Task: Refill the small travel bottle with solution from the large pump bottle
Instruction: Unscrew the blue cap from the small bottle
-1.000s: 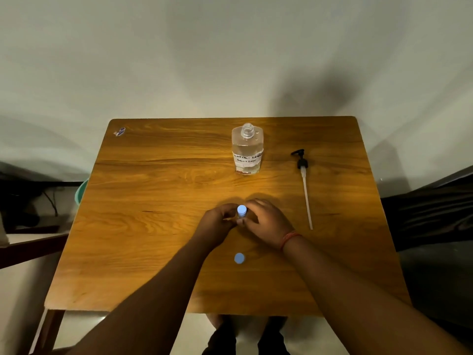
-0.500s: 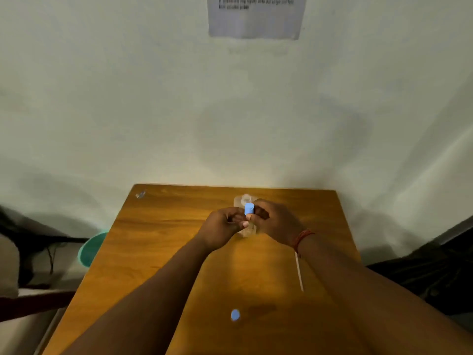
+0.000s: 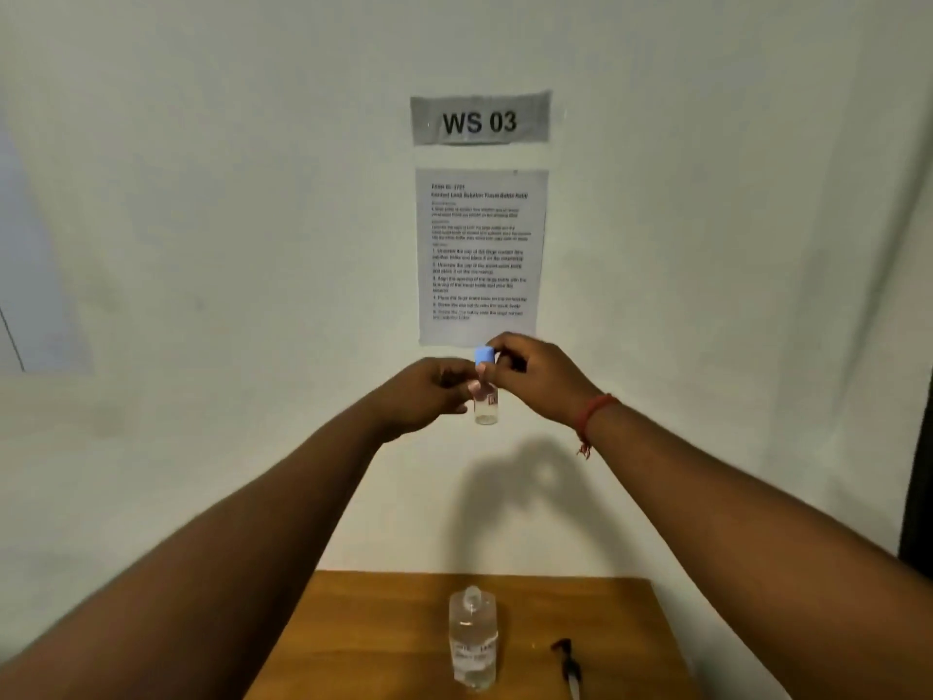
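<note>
I hold the small clear travel bottle (image 3: 486, 409) upright in the air, high in front of the wall. My left hand (image 3: 429, 396) grips its body and my right hand (image 3: 535, 373) pinches its blue cap (image 3: 484, 355) at the top. The large clear bottle (image 3: 473, 639) stands open-necked on the wooden table (image 3: 363, 644) below, with liquid in it. Its black pump head (image 3: 568, 659) with its tube lies on the table to the right of it.
A "WS 03" sign (image 3: 479, 118) and a printed instruction sheet (image 3: 479, 255) hang on the white wall behind my hands. A red thread band (image 3: 590, 416) circles my right wrist. Only the far part of the table shows.
Both hands have lifted the small bottle from the table up to wall height, and my view has tilted upward. The loose blue disc on the table has left the frame.
</note>
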